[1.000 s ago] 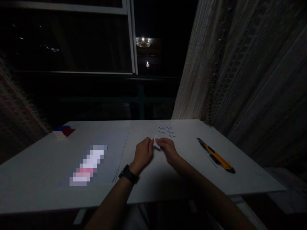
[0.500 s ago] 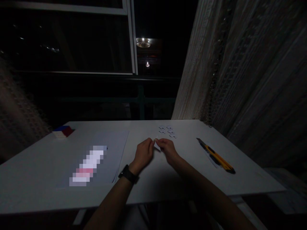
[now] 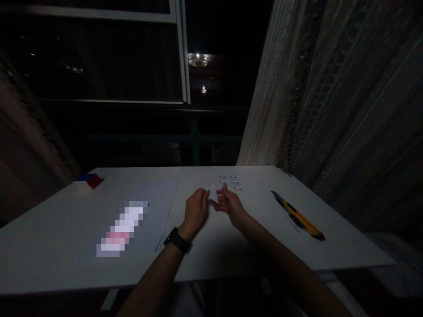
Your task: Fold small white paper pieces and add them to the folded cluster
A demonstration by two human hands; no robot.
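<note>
A small folded piece of white paper [image 3: 213, 193] is pinched in my left hand [image 3: 196, 209], above the middle of the table. My right hand [image 3: 233, 206] is beside it, thumb raised and fingers apart, with the fingertips reaching behind the paper's right edge; whether they touch it I cannot tell. Just beyond my hands, several small white paper pieces with dark curved marks [image 3: 233, 177] lie grouped on the table. A black watch [image 3: 177, 240] is on my left wrist.
On the white table [image 3: 211, 259], a yellow and black utility knife [image 3: 302, 220] lies at the right, blade outward. Large white paper sheets [image 3: 161, 207], with a blurred-out item on top, lie at the left. A coloured cube [image 3: 87, 181] sits at the far left. Curtains [image 3: 267, 88] hang behind.
My right thumb and fingers have parted from their pinch and opened. The paper has turned upright and shows more of its face, still in my left hand.
</note>
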